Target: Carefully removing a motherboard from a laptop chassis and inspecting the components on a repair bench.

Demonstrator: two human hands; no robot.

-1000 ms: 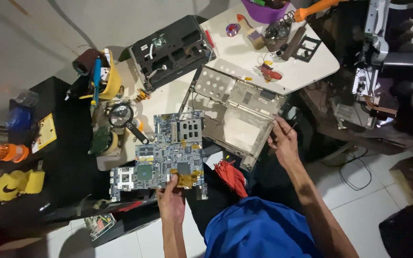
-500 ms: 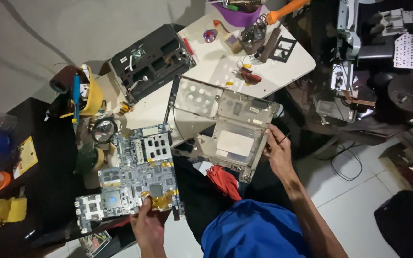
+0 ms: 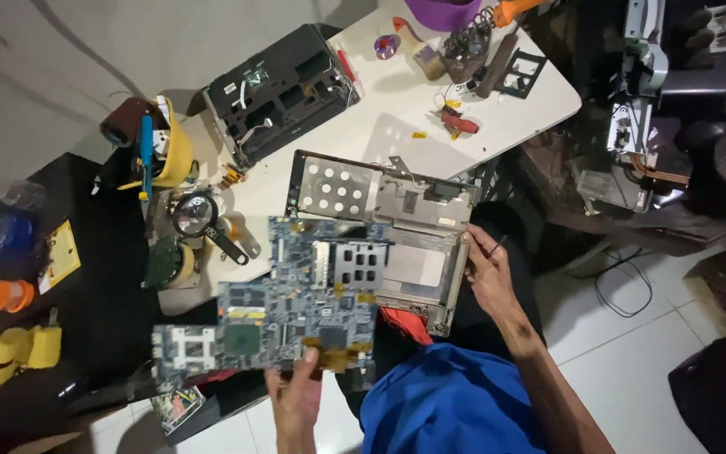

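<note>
Your left hand [image 3: 297, 402] pinches the near edge of the blue-grey, irregularly shaped laptop circuit board [image 3: 296, 303], thumb on top, holding it above the white table [image 3: 380, 134]. Your right hand [image 3: 487, 271] grips the right edge of the silver metal laptop chassis frame [image 3: 397, 227], fingers curled on it. A black-handled magnifying glass [image 3: 199, 217] lies left of the board.

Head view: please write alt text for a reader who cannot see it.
A person's left hand holds a blue-grey circuit board by its near edge, while the right hand grips a silver metal laptop frame over a cluttered white table.
</note>
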